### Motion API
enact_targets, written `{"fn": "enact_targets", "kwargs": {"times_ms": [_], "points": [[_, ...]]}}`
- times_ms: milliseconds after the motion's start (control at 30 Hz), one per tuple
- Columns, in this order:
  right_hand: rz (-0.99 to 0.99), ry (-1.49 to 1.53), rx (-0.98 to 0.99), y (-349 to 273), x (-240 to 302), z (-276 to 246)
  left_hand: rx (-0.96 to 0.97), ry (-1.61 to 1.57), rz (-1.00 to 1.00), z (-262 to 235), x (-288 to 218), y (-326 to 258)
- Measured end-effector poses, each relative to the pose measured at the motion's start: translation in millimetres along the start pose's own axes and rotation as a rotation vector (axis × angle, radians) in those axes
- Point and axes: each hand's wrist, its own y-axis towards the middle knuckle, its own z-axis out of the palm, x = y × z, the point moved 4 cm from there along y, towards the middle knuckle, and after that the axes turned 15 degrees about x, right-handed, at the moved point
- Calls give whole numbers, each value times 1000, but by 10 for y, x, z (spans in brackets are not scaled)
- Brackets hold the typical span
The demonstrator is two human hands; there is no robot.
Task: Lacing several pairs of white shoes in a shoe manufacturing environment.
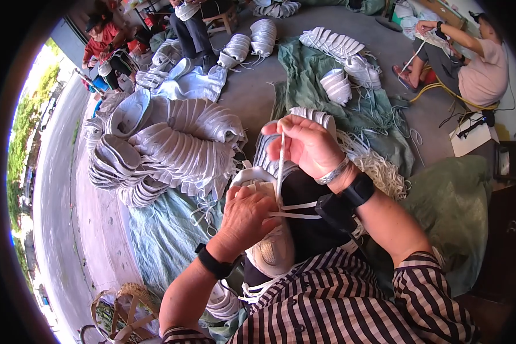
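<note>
A white shoe upper (270, 252) with a mesh toe lies on my lap, its toe pointing toward me. My left hand (247, 213) is closed over its lacing area, fingers wrapped on the upper. Raised above the shoe, my right hand (307, 144) pinches a white shoelace (281, 169) between thumb and fingers. The lace is drawn taut upward from the shoe. Two more strands of lace run from beside my left hand toward my right forearm, where a black box-like device hides their ends.
Nested stacks of white shoe uppers (180, 143) are piled ahead on the left. A bundle of white laces (378, 169) lies at my right by a green sheet (447, 212). A wicker basket (123, 312) stands lower left. Several people sit farther off; one (476, 63) handles a lace.
</note>
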Motion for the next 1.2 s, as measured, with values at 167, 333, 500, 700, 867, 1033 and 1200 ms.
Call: {"fn": "enact_targets", "kwargs": {"times_ms": [167,333,500,700,867,1033,1200], "points": [[482,-1495,328,-282,-302,1,60,-54,-15,36,66,-11],[734,-886,371,-304,-297,229,143,-179,20,-18,-1,28],[47,-209,395,-163,849,1117,117,-127,-152,120,-17,91],[-239,-172,604,-898,2070,1410,-62,62,-299,102,-98,163],[-299,-573,65,-1040,1912,660,-57,-8,10,-183,152,-142],[-29,-2046,-171,-758,1108,116,50,-132,-19,-265,261,-363],[162,-1437,250,-481,-157,282,56,-210,2,-242,281,-345]]}}
